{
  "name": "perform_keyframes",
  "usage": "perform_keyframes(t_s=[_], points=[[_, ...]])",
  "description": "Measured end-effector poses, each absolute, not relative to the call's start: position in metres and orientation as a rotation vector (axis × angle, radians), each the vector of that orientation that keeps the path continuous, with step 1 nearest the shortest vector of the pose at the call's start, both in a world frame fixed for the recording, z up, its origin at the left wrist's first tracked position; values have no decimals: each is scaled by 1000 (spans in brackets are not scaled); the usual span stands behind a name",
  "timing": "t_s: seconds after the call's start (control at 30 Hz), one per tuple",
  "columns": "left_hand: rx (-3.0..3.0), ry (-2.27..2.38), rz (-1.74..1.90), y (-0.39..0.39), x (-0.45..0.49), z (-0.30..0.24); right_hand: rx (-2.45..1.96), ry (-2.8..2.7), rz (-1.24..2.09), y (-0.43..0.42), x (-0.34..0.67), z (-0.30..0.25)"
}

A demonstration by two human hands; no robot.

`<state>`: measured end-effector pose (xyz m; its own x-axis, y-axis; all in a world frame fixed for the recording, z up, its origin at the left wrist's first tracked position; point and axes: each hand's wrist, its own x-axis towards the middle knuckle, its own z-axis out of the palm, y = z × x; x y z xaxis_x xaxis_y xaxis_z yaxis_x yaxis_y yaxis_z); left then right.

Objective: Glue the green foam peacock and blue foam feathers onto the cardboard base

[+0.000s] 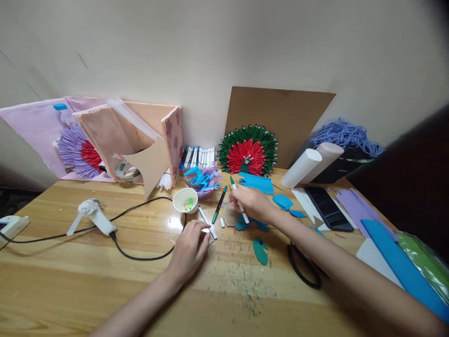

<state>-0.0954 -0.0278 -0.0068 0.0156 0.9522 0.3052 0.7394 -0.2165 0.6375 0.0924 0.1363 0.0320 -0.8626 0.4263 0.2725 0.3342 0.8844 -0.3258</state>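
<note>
My right hand [250, 202] is closed around a green-tipped marker [237, 199], held above a small brown card piece [229, 216] with blue paper cutouts [247, 224] on it. My left hand [191, 250] rests on the wooden table [105, 271], fingers curled over a white marker [207, 223]. A dark green pen [219, 205] and a white cap [222, 223] lie between the two hands. A white cup [185, 200] stands just beyond the left hand.
A glue gun [94, 216] with a black cord [140, 255] lies at left. Black scissors [304, 267], a green paper leaf [260, 250], a phone [328, 208], white rolls [301, 167], coloured sheets [396, 257] sit right. Red-green paper flower [248, 150], markers [198, 157] and cardboard [280, 119] stand behind.
</note>
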Motion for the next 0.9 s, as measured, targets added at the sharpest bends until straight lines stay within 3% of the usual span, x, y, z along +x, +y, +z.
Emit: perform_keyframes(t_s=[0.2,0.47,0.63,0.9], points=[[1754,1617,951,-29,-66,4,-332,-2754,123,65,101,22],[1759,1615,913,-45,-66,-1,-579,-2644,224,40,113,6],[1798,1626,903,-54,-74,-5,-887,-2453,466,33,103,2],[1818,1561,847,-56,-74,-10,-904,-2156,1102,8,97,7]])
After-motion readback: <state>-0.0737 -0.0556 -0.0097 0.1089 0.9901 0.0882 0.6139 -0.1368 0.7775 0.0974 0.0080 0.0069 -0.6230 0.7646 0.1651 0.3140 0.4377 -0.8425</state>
